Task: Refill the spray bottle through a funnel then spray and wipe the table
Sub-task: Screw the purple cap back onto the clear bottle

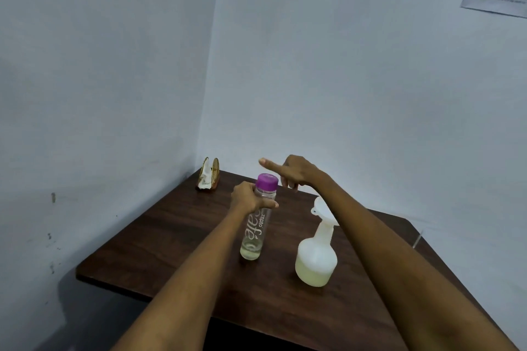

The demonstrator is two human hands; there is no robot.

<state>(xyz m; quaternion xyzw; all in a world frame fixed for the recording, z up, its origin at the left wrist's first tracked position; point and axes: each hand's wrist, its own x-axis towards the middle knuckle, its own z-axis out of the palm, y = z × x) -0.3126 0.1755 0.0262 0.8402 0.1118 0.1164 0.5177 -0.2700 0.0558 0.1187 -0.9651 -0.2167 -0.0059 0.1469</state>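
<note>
With the funnel (321,209) seated in the part-filled spray bottle (316,261) on the table (176,236), the left hand (251,199) grips the capped water bottle (258,219) beside it, the right hand (296,171) hovers above with forefinger outstretched, and spraying and wiping remain.

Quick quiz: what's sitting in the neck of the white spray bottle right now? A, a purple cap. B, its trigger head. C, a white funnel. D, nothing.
C: a white funnel stands in the spray bottle; the purple cap is on the clear bottle.

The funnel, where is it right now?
In the head view, the white funnel sits in the spray bottle neck, right of the clear bottle, partly behind the right forearm.
</note>
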